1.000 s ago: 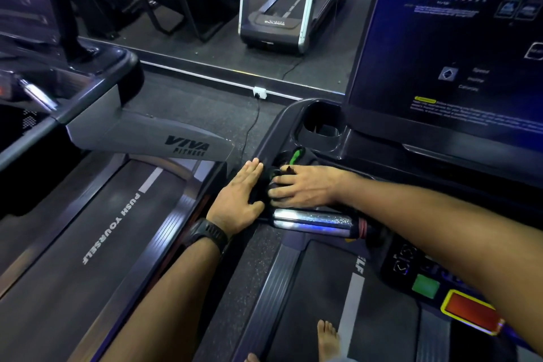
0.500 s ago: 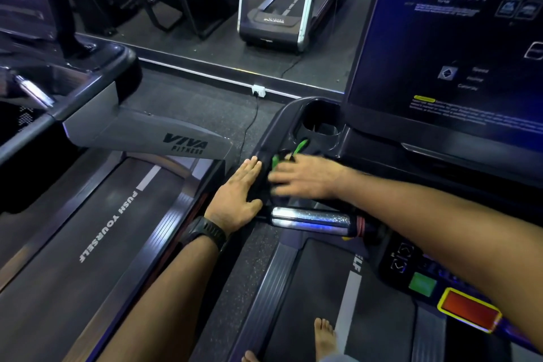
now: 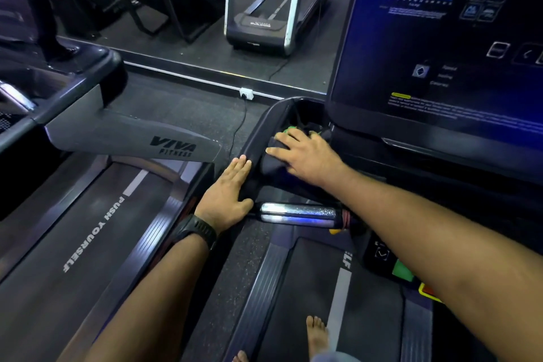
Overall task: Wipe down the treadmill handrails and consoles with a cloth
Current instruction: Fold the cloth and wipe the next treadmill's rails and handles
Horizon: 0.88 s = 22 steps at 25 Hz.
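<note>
Two hands are laid on the left corner of the console (image 3: 266, 126), a moulded tray of smooth matte black plastic with a rounded, raised rim. A dark, soft cloth (image 3: 271, 164), bunched into folds and trimmed with bright green, is pressed into the tray under the right hand (image 3: 307, 156). The fingers are spread and nearly straight on top of it, not curled round it, so the cloth is pinned flat rather than gripped. Folds of it are seen past the fingertips, and the green trim shows at the far side, by the cup recess.

The left hand (image 3: 226, 200) is laid flat against the outer side of the rim, fingers together and straight, with nothing held. A black ribbed watch (image 3: 195, 229) is worn on its wrist. Just below the tray a short chrome bar (image 3: 299, 213), cylindrical and glossy, is seen between the left thumb and the right forearm. A large glossy screen (image 3: 440, 53) is lit blue above the tray. A ribbed side rail (image 3: 264, 282) and a finely textured belt (image 3: 305, 288) lie lower down, with a bare foot (image 3: 316, 332) on the belt.

Since half a second ago, the right hand and cloth have been moved further up the tray, away from the chrome bar. The left hand is kept where it was.
</note>
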{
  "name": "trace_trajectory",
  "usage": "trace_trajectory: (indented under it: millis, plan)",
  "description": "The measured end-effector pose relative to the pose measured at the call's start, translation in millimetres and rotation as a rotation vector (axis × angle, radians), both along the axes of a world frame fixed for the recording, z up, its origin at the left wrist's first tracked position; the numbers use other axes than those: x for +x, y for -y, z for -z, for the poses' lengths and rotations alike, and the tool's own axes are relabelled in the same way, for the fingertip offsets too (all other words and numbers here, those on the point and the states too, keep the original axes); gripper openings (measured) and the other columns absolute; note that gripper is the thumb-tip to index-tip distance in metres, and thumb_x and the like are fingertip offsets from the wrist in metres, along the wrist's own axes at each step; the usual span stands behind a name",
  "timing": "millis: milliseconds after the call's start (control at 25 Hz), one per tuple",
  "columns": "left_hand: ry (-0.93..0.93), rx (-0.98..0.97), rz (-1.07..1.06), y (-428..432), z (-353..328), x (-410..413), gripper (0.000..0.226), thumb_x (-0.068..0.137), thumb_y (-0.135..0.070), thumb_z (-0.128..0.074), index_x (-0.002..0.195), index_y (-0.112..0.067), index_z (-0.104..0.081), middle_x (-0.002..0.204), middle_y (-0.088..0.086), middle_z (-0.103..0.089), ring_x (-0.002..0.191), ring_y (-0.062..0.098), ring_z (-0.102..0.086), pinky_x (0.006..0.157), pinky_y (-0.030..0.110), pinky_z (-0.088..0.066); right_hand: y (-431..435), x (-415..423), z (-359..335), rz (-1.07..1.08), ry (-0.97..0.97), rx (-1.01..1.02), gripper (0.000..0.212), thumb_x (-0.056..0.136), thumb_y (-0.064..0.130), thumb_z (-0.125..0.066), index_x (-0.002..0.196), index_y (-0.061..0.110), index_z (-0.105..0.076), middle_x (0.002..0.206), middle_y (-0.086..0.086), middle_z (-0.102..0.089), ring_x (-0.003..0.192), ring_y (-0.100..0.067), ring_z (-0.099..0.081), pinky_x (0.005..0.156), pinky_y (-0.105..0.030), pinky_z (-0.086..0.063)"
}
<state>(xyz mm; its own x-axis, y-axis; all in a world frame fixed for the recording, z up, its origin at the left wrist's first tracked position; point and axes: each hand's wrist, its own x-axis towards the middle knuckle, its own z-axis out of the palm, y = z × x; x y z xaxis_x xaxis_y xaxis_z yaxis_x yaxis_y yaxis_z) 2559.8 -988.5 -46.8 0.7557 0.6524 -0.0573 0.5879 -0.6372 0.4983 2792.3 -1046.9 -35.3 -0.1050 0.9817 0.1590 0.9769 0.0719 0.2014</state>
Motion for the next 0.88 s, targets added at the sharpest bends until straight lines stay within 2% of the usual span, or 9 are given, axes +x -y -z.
trace_trajectory:
  millis: [120,240,360,400,560,680,720,760,880]
  plan:
    - [-0.005,-0.001,0.005,2,-3,0,0.091,0.071,-0.031,-0.044,0.157,-0.013,-0.021,0.164,-0.002,-0.009,0.151,0.007,0.000,0.123,0.026,-0.007,0,-32,-4,0.235,-0.116,-0.051,0.049,0.088,0.028,-0.064,0.136,0.031,-0.054,0.140,0.001,-0.050,0.124,-0.026,-0.048,0.091,-0.045,-0.050]
    - [-0.005,0.001,0.023,7,-3,-8,0.086,0.077,-0.027,-0.049,0.157,-0.013,-0.020,0.165,-0.001,-0.009,0.151,0.008,0.000,0.119,0.018,-0.003,2,-56,-13,0.408,-0.217,-0.115,0.041,0.091,0.020,-0.061,0.131,0.026,-0.056,0.134,-0.001,-0.052,0.123,-0.028,-0.049,0.088,-0.044,-0.053]
    - [0.000,0.007,0.035,11,-2,-14,0.085,0.078,-0.026,-0.049,0.157,-0.012,-0.020,0.165,0.001,-0.009,0.152,0.010,0.000,0.119,0.018,0.000,11,-78,-25,0.567,-0.359,-0.348,0.035,0.090,0.012,-0.059,0.124,0.020,-0.062,0.129,-0.006,-0.059,0.119,-0.033,-0.058,0.087,-0.044,-0.052]
    - [0.005,-0.002,0.039,12,-2,-15,0.084,0.078,-0.026,-0.047,0.157,-0.012,-0.020,0.165,0.002,-0.009,0.152,0.010,0.001,0.119,0.019,0.001,17,-87,-30,0.623,-0.374,-0.349,0.034,0.090,0.012,-0.059,0.123,0.019,-0.061,0.127,-0.007,-0.060,0.117,-0.033,-0.060,0.087,-0.044,-0.053]
    - [0.048,-0.029,0.044,11,-2,-18,0.074,0.087,-0.014,-0.046,0.156,-0.010,-0.020,0.165,0.003,-0.009,0.152,0.011,0.001,0.119,0.018,0.004,40,-129,-44,0.694,-0.320,-0.141,0.030,0.091,0.022,-0.057,0.120,0.019,-0.053,0.118,-0.009,-0.059,0.106,-0.034,-0.063,0.083,-0.046,-0.051]
    - [0.067,-0.036,0.065,12,-2,-22,0.070,0.090,-0.011,-0.044,0.156,-0.009,-0.021,0.165,0.005,-0.010,0.152,0.012,0.000,0.115,0.014,0.007,49,-160,-22,0.714,-0.200,-0.120,0.040,0.090,0.039,-0.054,0.125,0.020,-0.056,0.119,-0.011,-0.062,0.107,-0.035,-0.061,0.103,-0.065,-0.030]
    - [0.073,-0.035,0.072,13,-1,-23,0.069,0.090,-0.012,-0.042,0.156,-0.009,-0.022,0.165,0.005,-0.011,0.152,0.013,-0.001,0.115,0.013,0.008,51,-167,-12,0.712,-0.154,-0.084,0.048,0.089,0.043,-0.053,0.131,0.018,-0.055,0.123,-0.014,-0.061,0.110,-0.037,-0.059,0.108,-0.069,-0.021]
    - [0.079,-0.036,0.071,14,-1,-25,0.069,0.089,-0.013,-0.041,0.155,-0.008,-0.022,0.165,0.006,-0.011,0.152,0.013,-0.001,0.115,0.013,0.008,54,-173,-2,0.714,-0.126,-0.065,0.056,0.090,0.046,-0.052,0.138,0.017,-0.051,0.131,-0.018,-0.058,0.117,-0.040,-0.055,0.110,-0.070,-0.019]
    - [0.097,-0.042,0.067,13,0,-29,0.068,0.089,-0.013,-0.039,0.154,-0.007,-0.025,0.164,0.007,-0.013,0.152,0.014,-0.003,0.116,0.015,0.007,61,-190,16,0.701,-0.082,-0.038,0.069,0.094,0.046,-0.047,0.153,0.015,-0.034,0.151,-0.026,-0.040,0.129,-0.044,-0.047,0.104,-0.059,-0.033]
